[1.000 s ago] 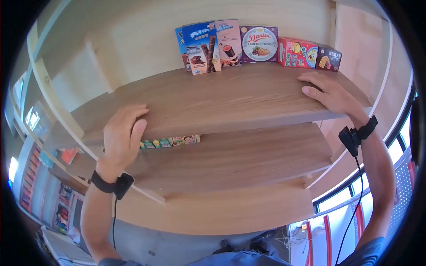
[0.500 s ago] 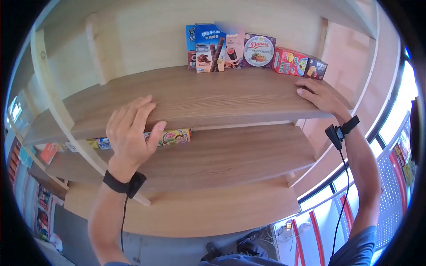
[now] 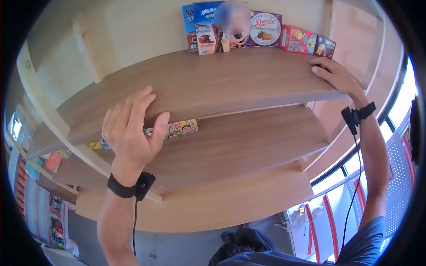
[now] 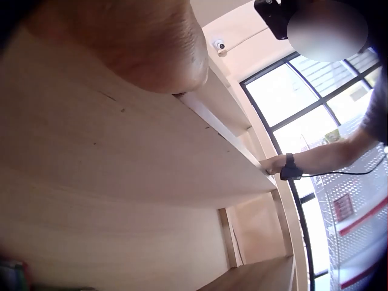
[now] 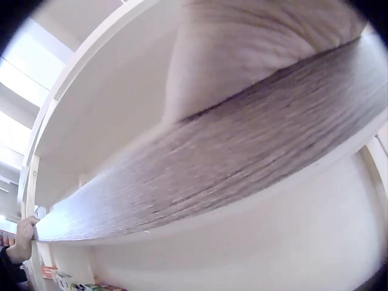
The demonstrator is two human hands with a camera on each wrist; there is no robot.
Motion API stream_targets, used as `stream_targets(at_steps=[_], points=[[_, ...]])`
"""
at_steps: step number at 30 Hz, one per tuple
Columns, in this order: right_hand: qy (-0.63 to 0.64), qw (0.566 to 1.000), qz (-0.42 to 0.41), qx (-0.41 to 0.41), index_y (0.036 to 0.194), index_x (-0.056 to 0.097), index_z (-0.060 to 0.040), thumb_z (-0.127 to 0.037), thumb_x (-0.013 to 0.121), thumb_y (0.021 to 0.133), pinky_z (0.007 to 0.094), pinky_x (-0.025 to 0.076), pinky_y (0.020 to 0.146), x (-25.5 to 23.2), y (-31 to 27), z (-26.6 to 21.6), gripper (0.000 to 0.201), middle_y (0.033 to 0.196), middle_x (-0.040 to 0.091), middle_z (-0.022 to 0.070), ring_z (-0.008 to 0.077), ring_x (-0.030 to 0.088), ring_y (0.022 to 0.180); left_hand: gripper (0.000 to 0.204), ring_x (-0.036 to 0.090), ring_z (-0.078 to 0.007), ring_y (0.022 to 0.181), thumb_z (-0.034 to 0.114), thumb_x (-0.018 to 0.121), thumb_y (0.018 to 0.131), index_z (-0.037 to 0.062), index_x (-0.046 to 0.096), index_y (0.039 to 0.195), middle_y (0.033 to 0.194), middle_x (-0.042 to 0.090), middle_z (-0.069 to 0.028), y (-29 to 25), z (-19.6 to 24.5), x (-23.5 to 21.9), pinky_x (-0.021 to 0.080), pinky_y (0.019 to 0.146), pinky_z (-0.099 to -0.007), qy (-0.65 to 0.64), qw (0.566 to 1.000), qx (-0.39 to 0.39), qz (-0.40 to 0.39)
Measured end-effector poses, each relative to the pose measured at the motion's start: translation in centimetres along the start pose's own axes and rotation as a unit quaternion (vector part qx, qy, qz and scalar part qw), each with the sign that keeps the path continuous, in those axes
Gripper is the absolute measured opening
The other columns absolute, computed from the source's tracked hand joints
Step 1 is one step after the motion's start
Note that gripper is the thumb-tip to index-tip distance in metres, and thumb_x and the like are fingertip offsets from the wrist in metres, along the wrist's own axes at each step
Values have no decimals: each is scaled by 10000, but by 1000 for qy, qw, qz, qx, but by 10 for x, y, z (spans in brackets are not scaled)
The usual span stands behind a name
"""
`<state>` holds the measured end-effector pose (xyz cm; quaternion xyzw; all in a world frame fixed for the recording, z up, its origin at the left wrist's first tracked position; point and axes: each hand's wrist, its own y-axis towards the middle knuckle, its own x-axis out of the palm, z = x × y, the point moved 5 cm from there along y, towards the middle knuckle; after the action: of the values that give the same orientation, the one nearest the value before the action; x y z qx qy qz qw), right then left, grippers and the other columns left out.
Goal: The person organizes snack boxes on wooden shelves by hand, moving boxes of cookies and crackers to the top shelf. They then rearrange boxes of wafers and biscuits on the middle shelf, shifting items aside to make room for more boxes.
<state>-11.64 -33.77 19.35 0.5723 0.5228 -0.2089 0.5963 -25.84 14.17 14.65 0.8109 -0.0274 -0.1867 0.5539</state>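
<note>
My left hand (image 3: 133, 126) rests at the left of the upper shelf's front edge (image 3: 222, 106), fingers extended over the top and thumb out to the side. In the left wrist view the heel of that hand (image 4: 157, 48) overlaps the edge. Toward the right end, my right hand (image 3: 337, 80) lies on the same shelf, its fingers loosely bent and holding nothing. Nearest to its fingertips stands a dark biscuit box (image 3: 325, 47). The right wrist view has the heel of the right hand (image 5: 254, 54) against the board.
Along the back stand a red box (image 3: 293, 40), a purple Danisa cookie box (image 3: 265, 29), a half-blurred pink box (image 3: 239, 43) and blue wafer roll boxes (image 3: 202, 35). Colourful snack packs (image 3: 183, 127) sit on the lower shelf, partly behind my left hand. A wooden post (image 3: 49, 104) rises at left.
The head view has shifted. My left hand has moved right along the shelf edge, its fingers more spread. My right hand has slid slightly right, closer to the dark box.
</note>
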Motion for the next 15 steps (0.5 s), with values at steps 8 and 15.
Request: stream_targets(at_steps=[8,15], points=[[12,999,28,-21,1309,679,-117,-524,581,1050,351,505,961,8,4,31,492,1166,717,147,247,676,1061,333,727,-309,946,360,675,951,52,718,1072,1152,776,-109,0,2,6,512,775,-380,17,1000,17,-20],[-41,990,119,-60,1249,712,-104,-525,586,1049,351,537,884,1,-9,14,483,1038,744,149,250,707,954,452,708,-355,1037,387,521,1060,-26,699,1100,1178,763,-192,1,9,10,533,917,-429,9,999,-9,-48]])
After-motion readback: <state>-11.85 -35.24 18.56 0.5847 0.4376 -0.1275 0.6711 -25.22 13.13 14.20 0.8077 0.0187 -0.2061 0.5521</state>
